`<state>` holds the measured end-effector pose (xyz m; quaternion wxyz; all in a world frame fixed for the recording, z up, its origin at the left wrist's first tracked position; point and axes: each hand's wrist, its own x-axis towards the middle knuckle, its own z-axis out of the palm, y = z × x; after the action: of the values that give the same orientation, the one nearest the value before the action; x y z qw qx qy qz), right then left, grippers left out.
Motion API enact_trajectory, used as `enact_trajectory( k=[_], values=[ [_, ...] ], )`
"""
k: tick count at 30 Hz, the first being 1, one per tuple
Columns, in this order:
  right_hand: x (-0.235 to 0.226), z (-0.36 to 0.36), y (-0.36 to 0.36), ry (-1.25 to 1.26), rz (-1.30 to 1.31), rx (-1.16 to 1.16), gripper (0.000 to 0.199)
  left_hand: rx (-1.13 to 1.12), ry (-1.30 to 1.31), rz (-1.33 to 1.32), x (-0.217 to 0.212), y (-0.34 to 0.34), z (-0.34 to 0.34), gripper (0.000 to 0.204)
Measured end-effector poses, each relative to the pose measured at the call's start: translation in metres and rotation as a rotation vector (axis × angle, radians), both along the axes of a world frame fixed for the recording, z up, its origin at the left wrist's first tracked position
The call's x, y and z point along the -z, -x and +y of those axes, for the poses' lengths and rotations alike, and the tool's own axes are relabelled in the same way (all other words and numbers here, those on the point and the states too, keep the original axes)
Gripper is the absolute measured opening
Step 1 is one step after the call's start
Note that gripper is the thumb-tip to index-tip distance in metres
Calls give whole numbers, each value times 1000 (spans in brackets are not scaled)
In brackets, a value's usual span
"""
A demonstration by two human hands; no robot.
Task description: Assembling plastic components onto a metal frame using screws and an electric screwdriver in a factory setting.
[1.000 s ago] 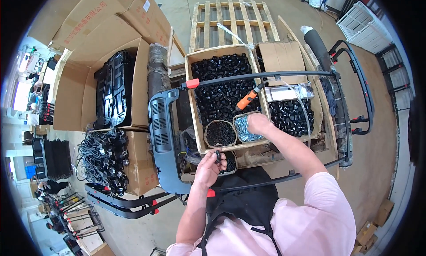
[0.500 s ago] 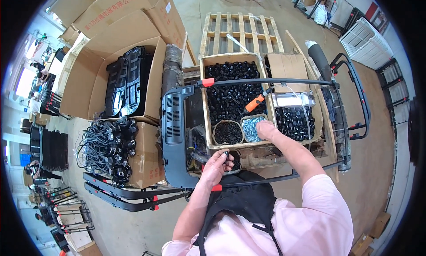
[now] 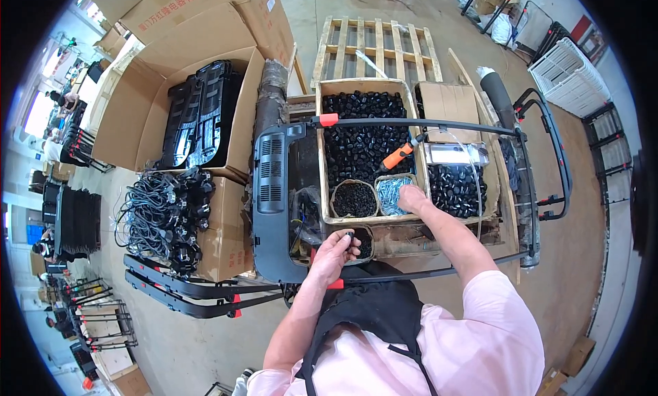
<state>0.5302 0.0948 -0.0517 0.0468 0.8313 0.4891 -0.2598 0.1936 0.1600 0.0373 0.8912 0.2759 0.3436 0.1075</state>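
Fingers of the left hand (image 3: 334, 254) are pinched together on a small black part (image 3: 350, 235), right at the tips, and most of it is covered, so its full shape is hard to make out. Over on the right hand (image 3: 412, 200), the fingers dip into the tub (image 3: 378, 194) of silvery screws (image 3: 391, 190); the tips are out of sight, and I can't tell whether they're clamped on anything.

That tub sits in the near right corner of a wooden box (image 3: 322, 163) packed with black knobs (image 3: 363, 149). Just left of it, a round tub (image 3: 334, 207) holds tiny dark pieces (image 3: 355, 198). One more tub (image 3: 371, 253), nearer, is half blocked by the left hand. An orange power driver (image 3: 397, 156) slants over the knobs, and a black frame (image 3: 452, 126) crosses above, hiding a strip of them.

Left forearm comes up from the near edge, wrist bent; the right arm swings in from the right, elbow out, hand angled far and left. Far left, an open carton (image 3: 127, 122) holds glossy dark panels (image 3: 202, 115), their lower ends hidden.
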Motion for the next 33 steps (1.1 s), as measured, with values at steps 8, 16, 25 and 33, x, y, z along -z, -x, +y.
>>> enact_trajectory(
  k=[8,16,25,33],
  values=[
    [-15,0,-9,-156,33,48,24,24,-61,66,-2,-9,0,30],
    [-133,13,65,-371,686,51,27,106,-139,78,-1,-8,10,29],
    [-155,22,117,-417,640,-113,25,137,-254,63,-7,5,15,35],
    [-159,33,137,-322,627,-309,27,100,-229,59,-13,24,18,31]
  ],
)
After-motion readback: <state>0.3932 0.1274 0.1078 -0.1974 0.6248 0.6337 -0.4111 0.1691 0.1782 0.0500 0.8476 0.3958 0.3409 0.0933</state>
